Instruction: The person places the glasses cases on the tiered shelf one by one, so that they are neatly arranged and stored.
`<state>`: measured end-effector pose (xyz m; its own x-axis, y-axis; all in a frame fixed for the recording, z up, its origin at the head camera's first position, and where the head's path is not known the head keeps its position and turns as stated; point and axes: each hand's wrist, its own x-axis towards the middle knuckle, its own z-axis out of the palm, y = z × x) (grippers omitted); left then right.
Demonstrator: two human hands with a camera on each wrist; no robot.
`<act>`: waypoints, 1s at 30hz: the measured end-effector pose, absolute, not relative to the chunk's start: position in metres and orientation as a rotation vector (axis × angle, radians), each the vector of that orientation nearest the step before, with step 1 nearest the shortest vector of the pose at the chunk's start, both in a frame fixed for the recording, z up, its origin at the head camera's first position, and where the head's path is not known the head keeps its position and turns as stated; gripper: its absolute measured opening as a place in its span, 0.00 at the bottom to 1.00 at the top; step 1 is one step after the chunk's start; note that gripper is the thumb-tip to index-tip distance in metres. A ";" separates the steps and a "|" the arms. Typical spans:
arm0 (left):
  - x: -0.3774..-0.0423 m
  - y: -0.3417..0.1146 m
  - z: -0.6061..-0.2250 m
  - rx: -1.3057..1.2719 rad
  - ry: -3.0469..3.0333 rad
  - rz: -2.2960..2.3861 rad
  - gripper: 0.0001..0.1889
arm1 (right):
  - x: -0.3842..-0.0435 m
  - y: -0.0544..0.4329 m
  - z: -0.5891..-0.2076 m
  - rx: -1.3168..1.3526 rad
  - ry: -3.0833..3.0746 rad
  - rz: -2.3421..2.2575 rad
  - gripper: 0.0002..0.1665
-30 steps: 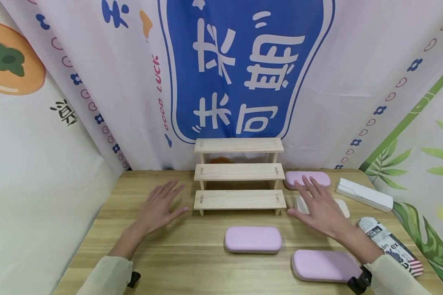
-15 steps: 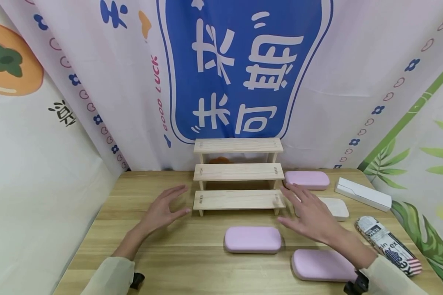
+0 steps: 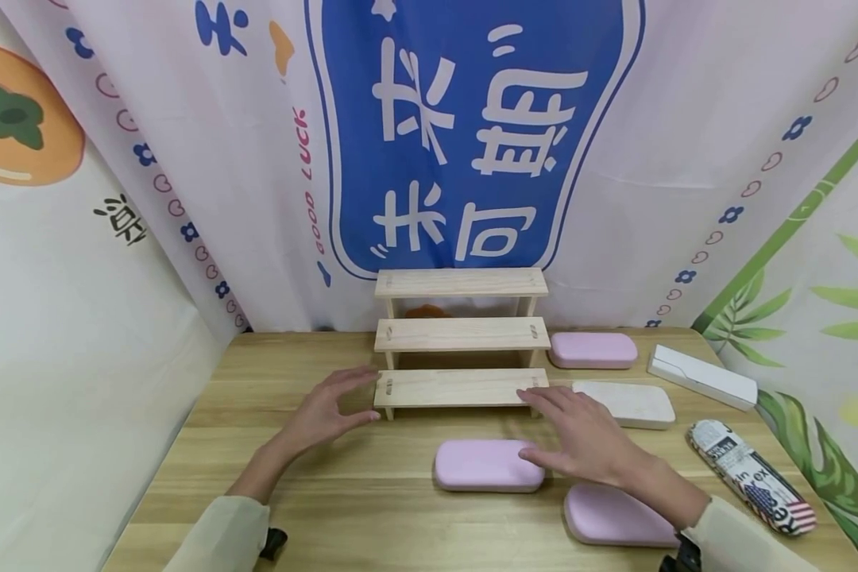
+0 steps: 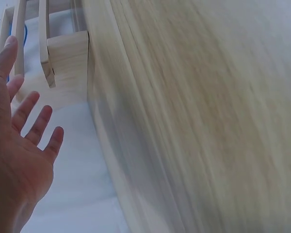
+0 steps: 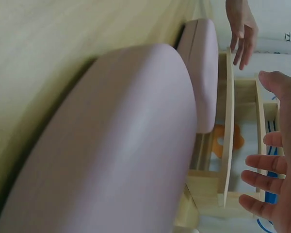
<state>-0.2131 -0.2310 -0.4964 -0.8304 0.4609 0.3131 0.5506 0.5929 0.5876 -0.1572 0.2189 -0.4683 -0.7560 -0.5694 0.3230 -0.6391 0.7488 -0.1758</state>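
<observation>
Three pale, lightly grained boards (image 3: 461, 388) are forming the stepped wooden rack (image 3: 461, 334), each one sitting higher toward the back, with darker joint marks showing near the ends. The rack is standing upright at the back of the wooden table (image 3: 343, 508), before a hanging cloth (image 3: 636, 159) that is bearing a blue panel (image 3: 465, 143). Six other items are lying in front of the rack or toward its right: three pink cases (image 3: 489, 465), one rounded white case (image 3: 632, 405), one narrow white box (image 3: 702, 376) and one print-covered case (image 3: 752, 477). Two hands are flanking the lowest board. The left hand (image 3: 332, 405) is hovering by its left end, loosely straight fingers pointing toward it and thumb standing wide. The right hand (image 3: 579, 433) is hovering by the right end, fingers loosely straight, thumb showing over the pink case in front of the rack. Whether any fingertips are touching the rack, I cannot tell.
</observation>
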 end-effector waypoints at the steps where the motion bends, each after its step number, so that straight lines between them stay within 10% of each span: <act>1: -0.213 -0.230 -0.497 -0.863 -2.693 -1.059 0.34 | -0.157 0.218 -0.469 0.959 -2.697 0.405 0.49; 30: -0.230 -0.222 -0.502 -0.964 -2.678 -1.139 0.28 | -0.151 0.192 -0.498 1.212 -2.629 0.485 0.46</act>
